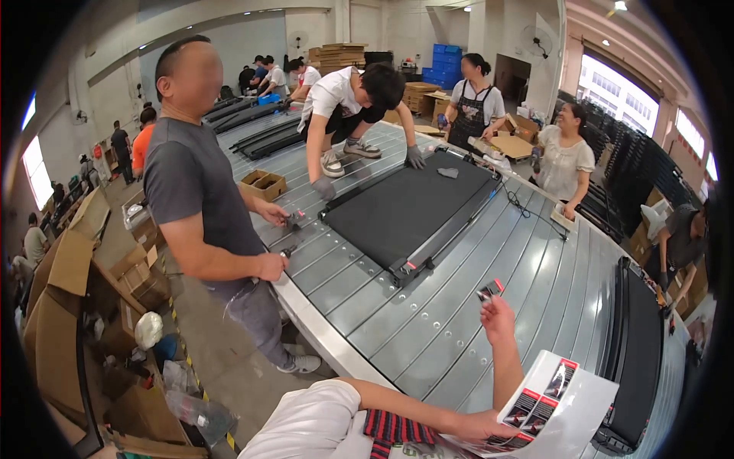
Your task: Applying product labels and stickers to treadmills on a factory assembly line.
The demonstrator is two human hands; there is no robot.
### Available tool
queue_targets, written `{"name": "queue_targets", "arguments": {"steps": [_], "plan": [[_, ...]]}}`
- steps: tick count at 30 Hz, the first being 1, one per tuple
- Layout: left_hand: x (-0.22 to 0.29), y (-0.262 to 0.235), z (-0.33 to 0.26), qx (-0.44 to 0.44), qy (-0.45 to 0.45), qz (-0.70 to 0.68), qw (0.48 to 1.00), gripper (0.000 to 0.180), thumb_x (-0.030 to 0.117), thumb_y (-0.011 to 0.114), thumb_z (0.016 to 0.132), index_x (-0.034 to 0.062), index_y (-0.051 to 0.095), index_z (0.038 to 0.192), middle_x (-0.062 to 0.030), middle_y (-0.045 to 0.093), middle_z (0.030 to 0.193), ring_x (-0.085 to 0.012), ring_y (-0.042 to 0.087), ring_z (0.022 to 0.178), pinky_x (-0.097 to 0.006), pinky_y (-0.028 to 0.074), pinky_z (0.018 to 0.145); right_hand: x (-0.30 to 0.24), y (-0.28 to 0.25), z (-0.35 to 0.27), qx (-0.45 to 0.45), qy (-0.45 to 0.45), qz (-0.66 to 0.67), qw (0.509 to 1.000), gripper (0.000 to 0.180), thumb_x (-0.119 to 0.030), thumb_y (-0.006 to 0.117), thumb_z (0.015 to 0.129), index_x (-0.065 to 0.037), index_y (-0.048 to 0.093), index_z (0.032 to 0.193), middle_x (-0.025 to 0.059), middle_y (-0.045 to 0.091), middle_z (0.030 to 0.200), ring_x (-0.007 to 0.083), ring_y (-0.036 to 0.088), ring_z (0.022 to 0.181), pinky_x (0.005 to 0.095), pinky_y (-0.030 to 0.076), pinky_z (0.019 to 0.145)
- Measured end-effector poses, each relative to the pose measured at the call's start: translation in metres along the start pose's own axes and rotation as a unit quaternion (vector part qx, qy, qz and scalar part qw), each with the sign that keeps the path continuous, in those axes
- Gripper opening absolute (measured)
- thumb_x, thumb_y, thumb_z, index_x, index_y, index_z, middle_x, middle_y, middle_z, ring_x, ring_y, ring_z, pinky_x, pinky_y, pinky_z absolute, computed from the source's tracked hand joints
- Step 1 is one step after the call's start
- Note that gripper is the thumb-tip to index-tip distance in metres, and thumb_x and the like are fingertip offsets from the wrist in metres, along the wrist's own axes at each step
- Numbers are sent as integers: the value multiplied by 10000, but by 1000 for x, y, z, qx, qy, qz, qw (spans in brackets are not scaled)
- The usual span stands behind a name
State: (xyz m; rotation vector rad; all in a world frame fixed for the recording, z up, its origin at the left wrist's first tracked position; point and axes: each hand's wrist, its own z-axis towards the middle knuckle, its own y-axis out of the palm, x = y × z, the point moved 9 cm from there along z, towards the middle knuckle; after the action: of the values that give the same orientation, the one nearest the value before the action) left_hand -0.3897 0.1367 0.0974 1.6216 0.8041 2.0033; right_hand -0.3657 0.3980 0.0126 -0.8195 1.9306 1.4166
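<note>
My left hand (pixel 488 430) grips a white sheet of labels (pixel 589 394) with red, black and white stickers on it, low at the right. Raised above the metal table (pixel 466 375), my right hand (pixel 498 320) pinches a small red-and-black sticker (pixel 489 291) between thumb and fingers. The sheet hides part of my right forearm. Beyond the sticker a black folding panel (pixel 413 206) with a dark frame lies on the table, a grey glove-like cloth (pixel 448 173) on top. A red label (pixel 410 265) sits at its near corner.
A person in grey (pixel 187 176) stands at the table's left edge holding small tools. Another with grey gloves crouches on the table (pixel 352 115) behind the panel. Two people stand at the far right side. A second black panel (pixel 638 352) lies right; cardboard boxes (pixel 138 275) crowd the left floor.
</note>
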Motion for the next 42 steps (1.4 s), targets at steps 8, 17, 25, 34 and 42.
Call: {"name": "queue_targets", "arguments": {"steps": [8,17,25,34,42], "plan": [[4,1,-30,-75,-31,195,978,458,309,565,825,10,465,1159,-51,542,1088,-126,463,1007,-266,347,897,7,-125,-30,268,-81,-153,948,156,-65,496,791,-16,450,932,84,546,636,140,515,479,216,372,386],[40,63,-35,-184,-201,40,961,461,276,592,809,43,449,1180,-21,529,1101,-115,494,958,-266,383,858,-40,-124,-49,338,-139,-178,914,168,-87,531,780,-7,494,923,65,543,629,124,511,485,213,380,392],[21,50,30,-143,-120,-165,968,434,255,492,868,16,394,1217,-38,499,1168,-125,462,1052,-269,330,919,22,149,-39,-53,-81,-178,979,304,-152,590,782,-50,479,1045,73,575,684,125,544,560,240,430,499],[41,28,33,-48,88,89,991,457,311,480,875,-4,408,1198,-48,512,1104,-124,471,965,-271,384,841,11,257,-180,-413,-139,-306,847,360,-176,551,825,-81,427,1149,32,576,688,109,542,602,247,446,560],[29,13,36,37,118,302,945,299,260,521,857,38,585,1047,-58,607,992,-128,528,889,-243,423,746,34,234,-208,-463,-163,-434,755,360,-76,572,778,-16,450,1111,67,604,751,157,575,658,266,458,627]]}}
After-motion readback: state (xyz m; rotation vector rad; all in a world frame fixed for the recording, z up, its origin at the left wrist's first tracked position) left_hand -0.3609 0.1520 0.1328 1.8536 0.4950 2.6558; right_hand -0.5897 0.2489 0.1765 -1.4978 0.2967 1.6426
